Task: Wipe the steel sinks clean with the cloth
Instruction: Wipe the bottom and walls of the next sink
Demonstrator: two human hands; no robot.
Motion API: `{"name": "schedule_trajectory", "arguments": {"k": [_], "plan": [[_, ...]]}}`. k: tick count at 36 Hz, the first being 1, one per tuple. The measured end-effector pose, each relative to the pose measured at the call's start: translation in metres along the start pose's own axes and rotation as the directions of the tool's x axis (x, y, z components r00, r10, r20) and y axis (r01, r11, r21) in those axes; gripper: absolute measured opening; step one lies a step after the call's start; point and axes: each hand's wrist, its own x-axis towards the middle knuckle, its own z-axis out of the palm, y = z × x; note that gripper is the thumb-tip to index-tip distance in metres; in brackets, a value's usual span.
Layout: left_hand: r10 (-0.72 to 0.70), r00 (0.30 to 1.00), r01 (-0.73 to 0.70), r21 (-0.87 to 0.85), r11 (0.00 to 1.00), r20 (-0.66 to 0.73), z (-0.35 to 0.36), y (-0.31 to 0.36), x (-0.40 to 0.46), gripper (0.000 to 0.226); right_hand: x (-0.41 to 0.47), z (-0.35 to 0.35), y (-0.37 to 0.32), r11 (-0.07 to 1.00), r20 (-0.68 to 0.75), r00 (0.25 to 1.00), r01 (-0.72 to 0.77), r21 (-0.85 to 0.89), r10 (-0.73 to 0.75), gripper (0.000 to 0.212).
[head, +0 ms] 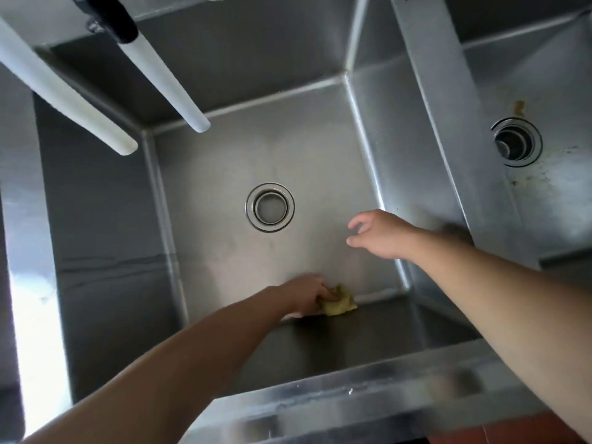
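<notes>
A deep steel sink (224, 161) fills the middle of the view, with a round drain (270, 207) in its floor. My left hand (307, 291) grips a crumpled yellow cloth (339, 305) and presses it where the floor meets the near wall. My right hand (381, 233) hovers over the floor by the right wall, fingers spread and holding nothing. A second steel sink (551, 193) lies to the right, with brown stains and specks around its drain (515, 143).
Two white spouts (173, 88) (64, 97) hang over the back left of the middle sink from a black fitting (112, 14). A steel divider (439, 100) separates the sinks. The steel front rim (368, 395) runs along the bottom.
</notes>
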Motion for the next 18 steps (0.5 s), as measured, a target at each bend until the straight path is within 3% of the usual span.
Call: {"name": "schedule_trajectory", "arguments": {"k": [4, 6, 7, 9, 11, 12, 15, 18], "plan": [[-0.143, 0.976, 0.171, -0.167, 0.971, 0.165, -0.030, 0.012, -0.026, 0.052, -0.015, 0.005, 0.000, 0.999, 0.011, 1.000, 0.010, 0.053, -0.011, 0.040], [-0.145, 0.981, 0.180, -0.335, 0.925, 0.127, -0.044, 0.020, -0.047, 0.043, -0.024, 0.005, 0.000, 0.996, 0.013, 1.000, 0.013, 0.089, -0.014, 0.039], [-0.154, 0.984, 0.177, -0.496, 0.850, 0.086, -0.048, 0.024, -0.059, 0.038, -0.028, 0.004, 0.000, 0.993, 0.017, 1.000, 0.016, 0.120, -0.018, 0.040], [-0.140, 0.990, 0.086, -0.836, 0.541, 0.012, -0.054, 0.031, -0.084, 0.034, -0.039, 0.003, -0.002, 0.976, 0.032, 0.999, 0.023, 0.216, -0.031, 0.047], [-0.102, 0.991, -0.055, -0.967, 0.250, -0.083, -0.059, 0.036, -0.106, 0.036, -0.052, 0.003, -0.004, 0.929, 0.095, 0.995, 0.005, 0.369, -0.043, 0.050], [-0.075, 0.988, -0.121, -0.980, 0.156, -0.134, -0.061, 0.039, -0.117, 0.037, -0.059, 0.003, -0.006, 0.884, 0.153, 0.986, -0.016, 0.467, -0.063, 0.049], [-0.063, 0.970, -0.236, -0.971, -0.021, -0.235, -0.065, 0.050, -0.142, 0.042, -0.074, 0.002, -0.008, 0.695, 0.300, 0.931, -0.075, 0.715, -0.209, 0.047], [-0.119, 0.952, -0.288, -0.956, -0.049, -0.281, -0.060, 0.061, -0.151, 0.039, -0.082, 0.004, -0.009, 0.556, 0.309, 0.896, -0.087, 0.826, -0.318, 0.042]]}}
